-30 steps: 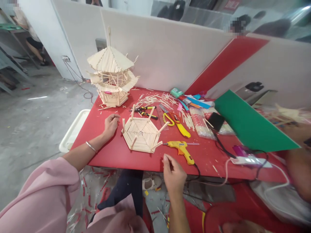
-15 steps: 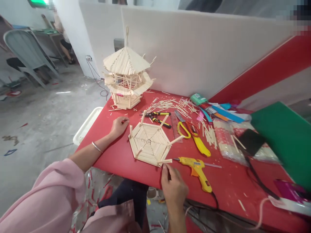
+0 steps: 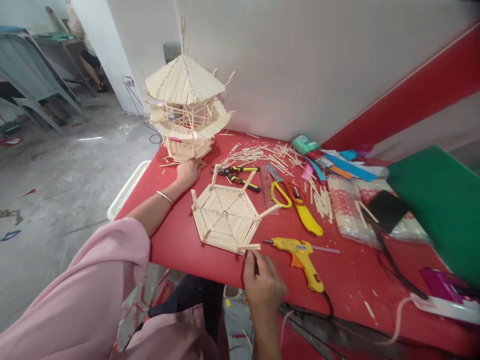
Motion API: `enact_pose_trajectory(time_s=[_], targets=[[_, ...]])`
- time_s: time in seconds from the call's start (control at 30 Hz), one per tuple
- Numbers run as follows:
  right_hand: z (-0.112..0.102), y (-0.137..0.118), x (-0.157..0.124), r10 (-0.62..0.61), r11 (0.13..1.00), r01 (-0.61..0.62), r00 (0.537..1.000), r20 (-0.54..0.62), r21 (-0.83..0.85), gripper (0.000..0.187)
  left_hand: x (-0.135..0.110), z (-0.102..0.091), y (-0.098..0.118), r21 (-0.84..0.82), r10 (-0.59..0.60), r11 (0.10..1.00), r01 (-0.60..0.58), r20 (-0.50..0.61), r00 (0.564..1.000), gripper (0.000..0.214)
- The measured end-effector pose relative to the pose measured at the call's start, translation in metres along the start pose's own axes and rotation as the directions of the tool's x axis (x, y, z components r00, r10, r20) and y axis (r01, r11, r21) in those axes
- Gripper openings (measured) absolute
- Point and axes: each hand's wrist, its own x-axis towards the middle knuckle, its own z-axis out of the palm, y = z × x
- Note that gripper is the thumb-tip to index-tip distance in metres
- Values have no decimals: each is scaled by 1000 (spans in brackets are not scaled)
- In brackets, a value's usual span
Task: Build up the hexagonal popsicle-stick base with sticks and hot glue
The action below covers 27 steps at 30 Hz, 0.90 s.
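Note:
A flat hexagonal panel of wooden sticks, with short posts at its corners, lies on the red table. Behind it stands a stick-built pagoda model. My left hand rests with curled fingers at the pagoda's base; what they hold, if anything, is hidden. My right hand is at the table's near edge, its fingers pinched together just below the panel's nearest corner post. A yellow glue gun lies right of that hand.
Loose sticks, pliers, yellow scissors, stick packets, coloured paper and a green sheet crowd the back and right. Cables and a power strip lie at the right. A white tray sits left of the table.
My left hand slid forward from beside the hexagonal panel to the pagoda's base. My right hand moved up to the panel's near corner. The view swung left and closer.

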Motion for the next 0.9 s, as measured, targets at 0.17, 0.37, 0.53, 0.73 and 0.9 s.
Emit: enact_pose_trajectory(time_s=[0.17,0.37,0.53,0.73,0.9], targets=[[0,0,-2,12,999,-13,1000,11,39,29,-7,-2,0,7,-2,1000,2,11,1000,23],[2,0,-5,83,993,-86,996,42,75,31,-33,-14,-17,-437,-95,899,31,-125,988,8],[3,-1,-6,113,987,-119,992,61,104,33,-68,-37,-27,-681,-306,716,155,-106,946,6],[-6,6,-1,208,902,-246,968,141,354,37,-137,-61,-26,-797,-332,587,140,-79,940,13],[-27,17,11,401,535,-606,796,454,589,42,-177,-60,-15,-819,-193,517,249,172,966,24]])
